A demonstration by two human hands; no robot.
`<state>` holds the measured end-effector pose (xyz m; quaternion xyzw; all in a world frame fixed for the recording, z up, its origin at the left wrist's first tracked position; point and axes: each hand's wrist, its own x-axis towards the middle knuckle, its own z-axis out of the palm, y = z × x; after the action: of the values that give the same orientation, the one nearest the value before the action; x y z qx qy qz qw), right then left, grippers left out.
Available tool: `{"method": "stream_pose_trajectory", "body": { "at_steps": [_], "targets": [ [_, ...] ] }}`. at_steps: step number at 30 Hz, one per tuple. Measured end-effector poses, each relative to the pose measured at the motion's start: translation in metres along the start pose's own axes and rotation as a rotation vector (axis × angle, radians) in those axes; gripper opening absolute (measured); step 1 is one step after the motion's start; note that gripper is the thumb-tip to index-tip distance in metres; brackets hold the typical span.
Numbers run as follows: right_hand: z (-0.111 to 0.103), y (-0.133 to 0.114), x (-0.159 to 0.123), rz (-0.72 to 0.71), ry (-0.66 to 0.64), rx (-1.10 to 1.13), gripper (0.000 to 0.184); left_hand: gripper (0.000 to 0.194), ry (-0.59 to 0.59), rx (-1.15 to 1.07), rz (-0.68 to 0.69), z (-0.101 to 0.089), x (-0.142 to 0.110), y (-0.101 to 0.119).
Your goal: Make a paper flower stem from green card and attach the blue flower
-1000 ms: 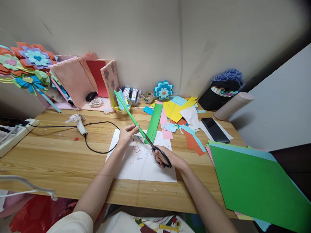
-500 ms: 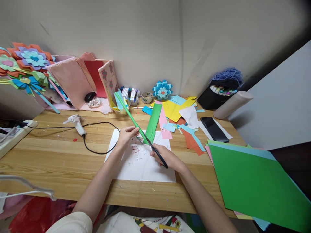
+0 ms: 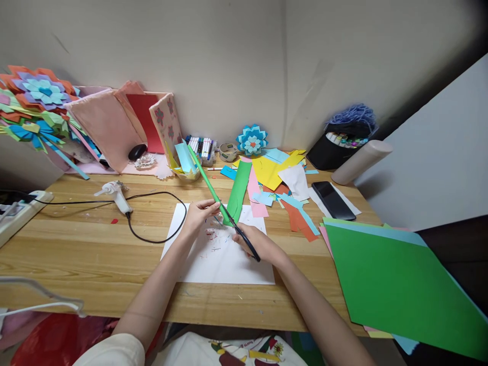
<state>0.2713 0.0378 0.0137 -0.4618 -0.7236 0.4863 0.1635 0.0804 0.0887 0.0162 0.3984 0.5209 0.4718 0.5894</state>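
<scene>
My left hand (image 3: 203, 212) is closed around the lower part of a long thin green paper stick (image 3: 206, 179), which slants up and to the left. In my right hand (image 3: 253, 243) are black-handled scissors (image 3: 244, 238), their blades pointing up-left at the lower end of the stick. Whether the blades are fully closed I cannot tell. Both hands are above a marked white paper sheet (image 3: 229, 272). Just behind the blades lies a wide green paper strip (image 3: 240, 189), with a pink strip (image 3: 256, 195) beside it.
A glue gun (image 3: 119, 195) with a looping black cord lies at left. Paper scraps (image 3: 270, 174) and a blue paper flower (image 3: 252, 140) are at the back. Toward the right are a phone (image 3: 333, 201), a pen holder (image 3: 335, 150) and large green sheets (image 3: 396, 284).
The view has shifted slightly. The green stick has tilted a little more upright, and both hands keep their holds, with the scissors still at its lower end.
</scene>
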Motion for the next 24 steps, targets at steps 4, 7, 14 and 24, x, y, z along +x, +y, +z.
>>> {"method": "stream_pose_trajectory", "body": {
  "at_steps": [4, 7, 14, 24],
  "targets": [
    [-0.002, -0.005, 0.001, 0.020, 0.035, -0.044, 0.032, 0.038, 0.012, 0.000, 0.002, 0.000, 0.001, -0.003],
    [-0.001, -0.007, 0.001, 0.035, 0.045, -0.057, 0.032, 0.039, 0.024, -0.033, -0.010, 0.002, 0.001, -0.002],
    [0.000, -0.012, 0.002, 0.038, 0.075, -0.081, 0.034, 0.044, 0.021, -0.077, -0.051, 0.003, 0.001, -0.002],
    [0.000, -0.017, 0.001, 0.053, 0.098, -0.116, 0.039, 0.050, -0.064, -0.037, -0.070, 0.000, 0.001, 0.002]
  ]
}}
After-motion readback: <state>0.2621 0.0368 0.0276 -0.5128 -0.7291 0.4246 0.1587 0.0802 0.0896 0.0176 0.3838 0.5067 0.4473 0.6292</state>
